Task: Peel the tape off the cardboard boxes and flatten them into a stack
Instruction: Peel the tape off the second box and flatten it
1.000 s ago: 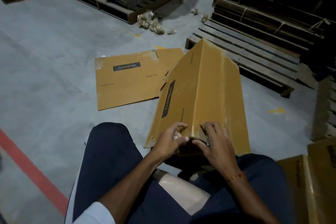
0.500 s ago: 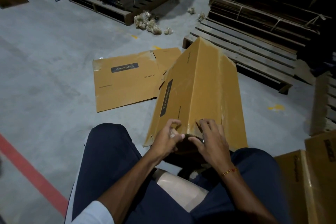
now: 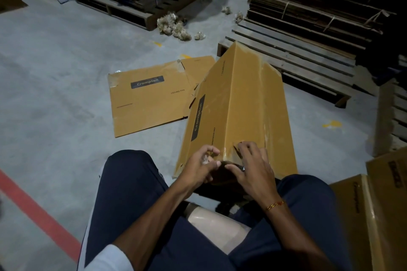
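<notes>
Near edge of the tan cardboard box (image 3: 237, 105) is worked by both hands at frame centre. Crumpled clear tape (image 3: 205, 159) is pinched in the curled left hand (image 3: 201, 166); a tape corner is picked at by the bent fingers of the right hand (image 3: 253, 167). Glossy tape strips are seen along the box's ridge. "Crompton" is printed on its side. At 11 o'clock, the flattened box (image 3: 149, 99) is marked "Crompton" and "CEILING FAN".

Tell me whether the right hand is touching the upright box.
Touching. The head view shows the right hand with its fingertips pressed on the near end of the upright box, at the taped corner, with no gap visible.
</notes>
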A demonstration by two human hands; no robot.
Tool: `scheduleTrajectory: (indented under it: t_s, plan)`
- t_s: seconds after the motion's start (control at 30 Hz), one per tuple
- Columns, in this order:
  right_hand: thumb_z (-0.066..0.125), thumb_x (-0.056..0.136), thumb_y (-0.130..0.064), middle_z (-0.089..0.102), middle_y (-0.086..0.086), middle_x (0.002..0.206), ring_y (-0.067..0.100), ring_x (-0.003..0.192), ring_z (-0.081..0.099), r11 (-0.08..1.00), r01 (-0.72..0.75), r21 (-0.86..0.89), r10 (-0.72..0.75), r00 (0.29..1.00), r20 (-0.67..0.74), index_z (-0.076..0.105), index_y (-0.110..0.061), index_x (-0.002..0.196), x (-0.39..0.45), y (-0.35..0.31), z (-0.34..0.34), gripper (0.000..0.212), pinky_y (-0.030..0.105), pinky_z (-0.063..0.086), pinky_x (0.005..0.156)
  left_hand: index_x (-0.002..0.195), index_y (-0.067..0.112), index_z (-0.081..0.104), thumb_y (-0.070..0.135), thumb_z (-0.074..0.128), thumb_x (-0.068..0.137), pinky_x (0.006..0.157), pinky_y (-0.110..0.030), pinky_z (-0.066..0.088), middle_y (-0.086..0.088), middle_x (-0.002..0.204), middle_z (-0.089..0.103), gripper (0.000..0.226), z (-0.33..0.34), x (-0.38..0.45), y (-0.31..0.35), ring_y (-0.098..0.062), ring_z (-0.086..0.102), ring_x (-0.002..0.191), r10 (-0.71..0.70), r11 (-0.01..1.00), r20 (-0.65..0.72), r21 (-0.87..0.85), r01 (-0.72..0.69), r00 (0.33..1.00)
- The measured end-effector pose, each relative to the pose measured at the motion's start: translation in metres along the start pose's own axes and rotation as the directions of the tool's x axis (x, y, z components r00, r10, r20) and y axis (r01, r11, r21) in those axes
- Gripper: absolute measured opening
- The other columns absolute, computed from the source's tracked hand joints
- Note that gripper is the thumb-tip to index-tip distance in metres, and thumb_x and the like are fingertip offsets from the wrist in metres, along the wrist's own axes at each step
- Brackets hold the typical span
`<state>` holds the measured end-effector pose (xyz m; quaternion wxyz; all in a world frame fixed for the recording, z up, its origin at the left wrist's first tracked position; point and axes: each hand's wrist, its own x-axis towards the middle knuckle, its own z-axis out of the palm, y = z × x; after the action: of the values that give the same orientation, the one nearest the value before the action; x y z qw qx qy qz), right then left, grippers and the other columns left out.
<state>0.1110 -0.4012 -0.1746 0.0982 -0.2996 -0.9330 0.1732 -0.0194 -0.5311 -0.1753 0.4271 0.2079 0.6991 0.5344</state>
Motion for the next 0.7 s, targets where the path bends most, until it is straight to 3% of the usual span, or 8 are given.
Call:
scheduleTrajectory:
  t_s: [0.1, 0.17, 0.23, 0.3, 0.37, 0.47, 0.57, 0.7]
  plan:
    - [0.072, 0.087, -0.048, 0.045, -0.011, 0.131, 0.016, 0.109, 0.041, 1.0, 0.002, -0.008, -0.002, 1.0, -0.003, 0.046, -0.029, 0.127, 0.0, 0.0, 0.001, 0.051, 0.032, 0.051, 0.073, 0.104, 0.015, 0.057, 0.012, 0.064, 0.096, 0.044, -0.022, 0.042, -0.006, 0.091, 0.061, 0.011, -0.001, -0.001, 0.005, -0.01, 0.055, 0.052, -0.048, 0.995, -0.013, -0.086, 0.047, 0.999]
    - [0.071, 0.087, -0.049, 0.045, -0.012, 0.132, 0.016, 0.109, 0.04, 1.0, -0.002, -0.01, 0.002, 1.0, -0.006, 0.046, -0.03, 0.126, 0.0, -0.001, 0.001, 0.05, 0.032, 0.051, 0.074, 0.104, 0.017, 0.059, 0.013, 0.061, 0.098, 0.045, -0.022, 0.044, -0.004, 0.094, 0.063, 0.008, -0.004, -0.001, 0.009, -0.011, 0.057, 0.054, -0.017, 0.997, -0.132, -0.083, 0.006, 0.991]
    - [0.07, 0.087, -0.05, 0.044, -0.012, 0.132, 0.015, 0.11, 0.04, 1.0, -0.001, -0.011, 0.001, 1.0, -0.005, 0.046, -0.03, 0.127, -0.001, -0.002, 0.001, 0.05, 0.032, 0.051, 0.075, 0.113, 0.022, 0.066, 0.017, 0.059, 0.1, 0.049, -0.019, 0.047, 0.002, 0.107, 0.062, 0.016, -0.008, 0.002, 0.01, -0.011, 0.061, 0.068, 0.097, 0.992, -0.21, 0.099, -0.077, 0.973]
    - [0.07, 0.088, -0.049, 0.045, -0.011, 0.132, 0.014, 0.108, 0.039, 1.0, 0.011, -0.014, -0.011, 1.0, -0.006, 0.046, -0.03, 0.127, -0.002, -0.003, 0.001, 0.05, 0.032, 0.051, 0.074, 0.124, 0.023, 0.068, 0.02, 0.06, 0.1, 0.056, -0.018, 0.051, 0.007, 0.116, 0.058, 0.026, -0.007, 0.004, 0.006, -0.013, 0.063, 0.086, 0.177, 0.964, -0.153, 0.225, -0.14, 0.972]
    - [0.071, 0.087, -0.049, 0.045, -0.011, 0.132, 0.015, 0.107, 0.039, 1.0, 0.018, -0.015, -0.018, 1.0, -0.012, 0.047, -0.029, 0.128, -0.002, -0.004, 0.001, 0.051, 0.032, 0.05, 0.073, 0.123, 0.022, 0.069, 0.021, 0.062, 0.098, 0.066, -0.029, 0.058, 0.01, 0.11, 0.057, 0.026, -0.002, 0.006, 0.001, -0.014, 0.062, 0.095, 0.224, 0.934, -0.127, 0.31, -0.176, 0.966]
    - [0.07, 0.087, -0.049, 0.045, -0.011, 0.133, 0.014, 0.107, 0.039, 1.0, 0.016, -0.02, -0.016, 1.0, -0.012, 0.048, -0.029, 0.128, -0.002, -0.006, 0.002, 0.051, 0.032, 0.051, 0.073, 0.1, 0.021, 0.072, 0.022, 0.063, 0.097, 0.073, -0.046, 0.059, 0.01, 0.098, 0.059, 0.01, 0.002, 0.011, -0.003, -0.013, 0.061, 0.089, 0.301, 0.885, -0.182, 0.419, -0.203, 0.936]
    - [0.069, 0.088, -0.05, 0.045, -0.011, 0.134, 0.014, 0.108, 0.039, 0.999, 0.025, -0.028, -0.025, 1.0, -0.013, 0.048, -0.029, 0.129, -0.003, -0.007, 0.003, 0.051, 0.032, 0.052, 0.073, 0.086, 0.02, 0.064, 0.022, 0.061, 0.097, 0.072, -0.047, 0.055, 0.006, 0.09, 0.059, 0.012, -0.001, 0.012, -0.002, -0.013, 0.057, 0.082, 0.366, 0.825, -0.191, 0.52, -0.222, 0.911]
    - [0.068, 0.089, -0.051, 0.045, -0.011, 0.135, 0.016, 0.108, 0.041, 0.999, 0.023, -0.026, -0.024, 0.999, -0.026, 0.049, -0.029, 0.13, 0.001, -0.006, 0.003, 0.05, 0.033, 0.052, 0.072, 0.083, 0.02, 0.059, 0.023, 0.06, 0.097, 0.064, -0.046, 0.056, 0.002, 0.086, 0.061, 0.015, -0.004, 0.003, 0.01, -0.016, 0.059, 0.07, 0.369, 0.835, -0.14, 0.484, -0.262, 0.919]
